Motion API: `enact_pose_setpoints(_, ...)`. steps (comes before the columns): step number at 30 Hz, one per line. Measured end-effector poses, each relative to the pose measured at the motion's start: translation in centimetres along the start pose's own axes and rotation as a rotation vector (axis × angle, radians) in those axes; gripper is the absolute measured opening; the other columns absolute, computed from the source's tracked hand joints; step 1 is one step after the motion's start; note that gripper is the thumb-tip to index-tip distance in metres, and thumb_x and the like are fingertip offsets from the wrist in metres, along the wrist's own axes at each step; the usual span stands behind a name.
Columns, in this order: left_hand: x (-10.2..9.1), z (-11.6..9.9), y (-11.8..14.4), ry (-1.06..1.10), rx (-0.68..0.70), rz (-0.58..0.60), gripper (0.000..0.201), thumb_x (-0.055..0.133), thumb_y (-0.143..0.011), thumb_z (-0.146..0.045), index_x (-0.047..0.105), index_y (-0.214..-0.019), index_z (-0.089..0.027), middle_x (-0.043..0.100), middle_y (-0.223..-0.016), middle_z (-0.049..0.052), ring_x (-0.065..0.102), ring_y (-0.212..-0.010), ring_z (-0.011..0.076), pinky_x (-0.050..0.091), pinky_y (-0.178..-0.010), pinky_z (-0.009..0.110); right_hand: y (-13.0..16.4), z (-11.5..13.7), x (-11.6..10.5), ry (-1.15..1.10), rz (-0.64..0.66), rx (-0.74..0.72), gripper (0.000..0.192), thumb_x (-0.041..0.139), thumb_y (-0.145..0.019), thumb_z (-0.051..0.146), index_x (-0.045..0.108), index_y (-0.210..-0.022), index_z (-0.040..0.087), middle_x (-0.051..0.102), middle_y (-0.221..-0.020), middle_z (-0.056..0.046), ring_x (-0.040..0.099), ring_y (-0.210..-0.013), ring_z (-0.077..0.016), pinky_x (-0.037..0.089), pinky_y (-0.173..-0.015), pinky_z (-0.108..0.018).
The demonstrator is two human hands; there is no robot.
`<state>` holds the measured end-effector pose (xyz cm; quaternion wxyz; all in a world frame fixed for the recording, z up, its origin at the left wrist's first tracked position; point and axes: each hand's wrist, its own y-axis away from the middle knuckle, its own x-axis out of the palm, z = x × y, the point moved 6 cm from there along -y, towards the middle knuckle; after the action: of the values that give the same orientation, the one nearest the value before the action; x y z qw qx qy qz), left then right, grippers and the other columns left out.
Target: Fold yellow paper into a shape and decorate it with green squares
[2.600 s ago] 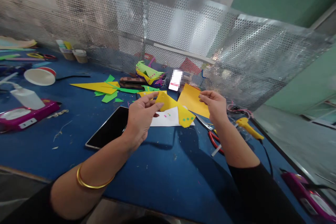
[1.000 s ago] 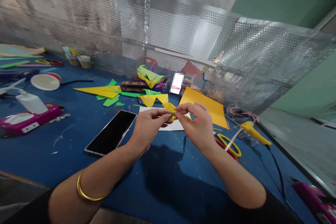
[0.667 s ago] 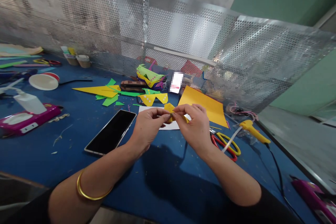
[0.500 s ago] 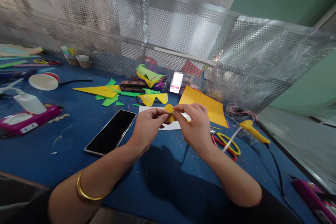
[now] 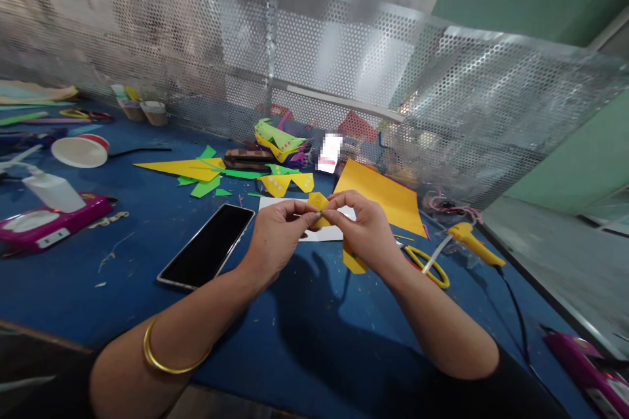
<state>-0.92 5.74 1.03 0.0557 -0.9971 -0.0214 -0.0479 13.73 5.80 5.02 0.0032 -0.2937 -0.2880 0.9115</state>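
**paperfan:** So both hands are up over the blue table (image 5: 314, 340) here. The left hand (image 5: 278, 236) and the right hand (image 5: 366, 232) meet at a small yellow paper piece (image 5: 318, 201), thumb and forefinger of each pressed together on it, nipping it from either side. A bit more of the same yellow pokes out under the right palm. The other fingers are curled in, not spread.

**glue_gremlin:** Looks like a tight fold or a pinch at the middle. I'd say keep the two grips close together so the paper can't buckle between them, and crease with the fingertips, not the nails.

**paperfan:** Agreed. Can't really tell from this angle whether the fold is lined up, the fingers hide the edge.

**glue_gremlin:** Then I'd tilt it toward the eyes before pressing hard. Also watch the clutter: the phone (image 5: 206, 247) is just left of the wrist, white sheet (image 5: 329, 233) right under the hands, orange sheet (image 5: 383, 196) behind, and the scissors (image 5: 430, 265) and glue gun (image 5: 474, 243) off to the right.

**paperfan:** Yeah, working in the air above all that seems safer than pressing it down there.
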Motion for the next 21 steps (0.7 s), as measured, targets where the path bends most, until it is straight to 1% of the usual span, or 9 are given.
enact_pose_setpoints(3,-0.03,-0.14,0.06,-0.008,0.005,-0.002,0.016,0.078,-0.066,-0.029,0.073,-0.073,-0.015,0.071,-0.067,0.002,0.066,-0.065,0.0149,0.047,-0.059,0.024,0.06,-0.31,0.24,0.031,0.042,0.067,0.012,0.061,-0.083,0.031,0.061,-0.075,0.022,0.067,-0.077,-0.001,0.058,-0.073,-0.0183,0.043,-0.069,-0.033)
enact_pose_setpoints(5,-0.01,-0.19,0.09,0.002,0.001,0.002,0.016,0.078,-0.065,-0.029,0.073,-0.073,-0.016,0.072,-0.068,0.002,0.067,-0.066,0.0154,0.047,-0.059,0.024,0.06,-0.42,0.2,0.055,0.049,0.082,0.014,0.06,-0.084,0.032,0.06,-0.075,0.021,0.066,-0.074,-0.001,0.056,-0.067,-0.0171,0.042,-0.064,-0.031)
enact_pose_setpoints(9,0.23,-0.08,0.22,0.051,-0.037,0.039,0.017,0.078,-0.065,-0.027,0.072,-0.074,-0.015,0.071,-0.07,0.002,0.068,-0.067,0.015,0.048,-0.06,0.024,-0.13,-0.48,-0.18,0.06,0.061,0.071,0.013,0.059,-0.083,0.031,0.06,-0.075,0.021,0.065,-0.071,0.0,0.054,-0.064,-0.0157,0.042,-0.062,-0.03)
enact_pose_setpoints(13,0.4,0.06,0.3,0.118,-0.069,0.076,0.023,0.077,-0.067,-0.029,0.06,-0.076,-0.017,0.07,-0.065,0.0,0.07,-0.065,0.017,0.048,-0.059,0.024,-0.33,-0.62,-0.51,0.061,0.077,0.077,0.013,0.059,-0.083,0.031,0.06,-0.074,0.021,0.064,-0.07,0.0,0.055,-0.064,-0.0159,0.043,-0.063,-0.03)
enact_pose_setpoints(15,0.29,0.16,0.23,0.13,-0.088,0.068,0.028,0.077,-0.068,-0.029,0.056,-0.083,-0.018,0.07,-0.063,0.0,0.07,-0.062,0.018,0.048,-0.057,0.024,-0.37,-0.71,-0.52,0.063,0.083,0.074,0.012,0.059,-0.082,0.03,0.061,-0.075,0.021,0.064,-0.072,0.0,0.056,-0.067,-0.0167,0.044,-0.065,-0.031)
enact_pose_setpoints(17,0.17,0.18,0.13,0.117,-0.095,0.063,0.035,0.077,-0.069,-0.029,0.058,-0.097,-0.017,0.073,-0.067,0.001,0.069,-0.06,0.017,0.048,-0.057,0.024,-0.37,-0.82,-0.42,0.061,0.094,0.067,0.011,0.06,-0.082,0.03,0.061,-0.075,0.021,0.064,-0.073,-0.001,0.057,-0.068,-0.0171,0.044,-0.066,-0.032)
enact_pose_setpoints(19,0.16,0.11,0.06,0.101,-0.09,0.074,0.049,0.078,-0.069,-0.029,0.06,-0.113,-0.016,0.075,-0.071,0.003,0.068,-0.059,0.0155,0.047,-0.056,0.024,-0.35,-0.88,-0.3,0.062,0.109,0.057,0.01,0.06,-0.082,0.028,0.061,-0.076,0.021,0.065,-0.074,-0.001,0.057,-0.069,-0.0174,0.044,-0.067,-0.033)
enact_pose_setpoints(21,0.23,0.03,0.04,0.081,-0.081,0.09,0.055,0.078,-0.07,-0.029,0.062,-0.12,-0.014,0.076,-0.072,0.003,0.068,-0.06,0.0153,0.047,-0.057,0.024,-0.32,-0.85,-0.21,0.065,0.115,0.045,0.009,0.061,-0.082,0.027,0.061,-0.076,0.021,0.065,-0.076,-0.002,0.057,-0.07,-0.0177,0.044,-0.067,-0.033)
